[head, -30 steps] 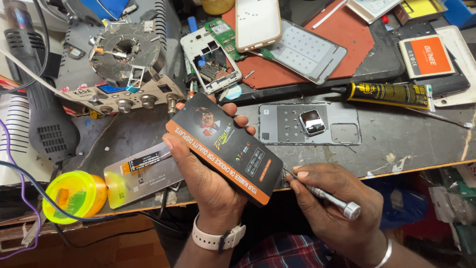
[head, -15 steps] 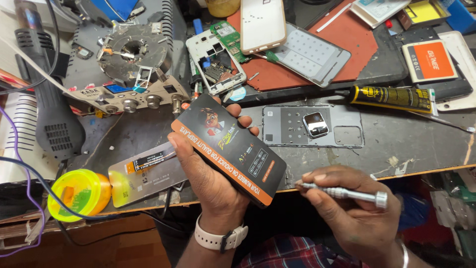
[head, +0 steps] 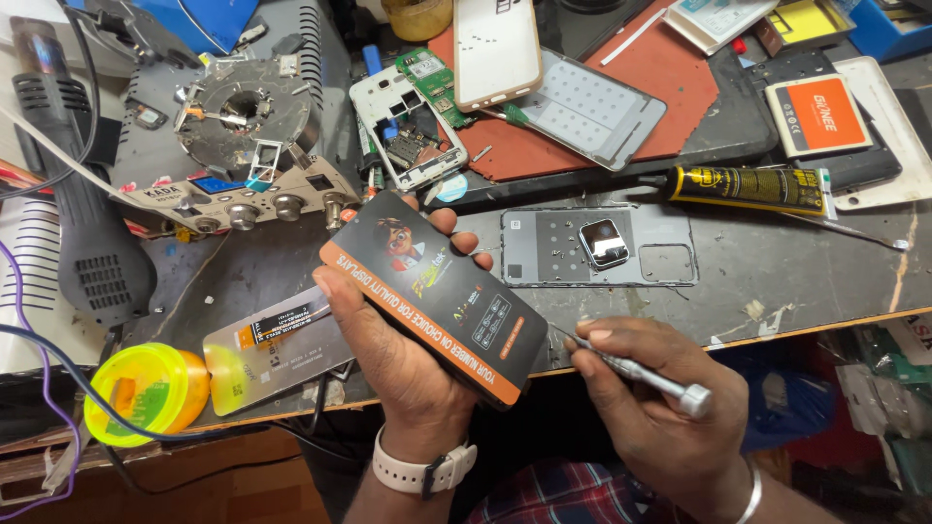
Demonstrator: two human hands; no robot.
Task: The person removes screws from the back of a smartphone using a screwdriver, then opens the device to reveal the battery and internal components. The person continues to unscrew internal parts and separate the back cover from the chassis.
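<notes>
Flat black box with orange edge and cartoon print, held up off the bench, tilted, long axis running far-left to near-right. Small silver screwdriver, knurled end near-right, tip pointing far-left at the box's right edge; can't tell whether the tip touches.

A worn grey bench fills the view, scratched and stained, under even light. Its near edge is chipped wood. Dim floor shows below the bench's near left corner.
</notes>
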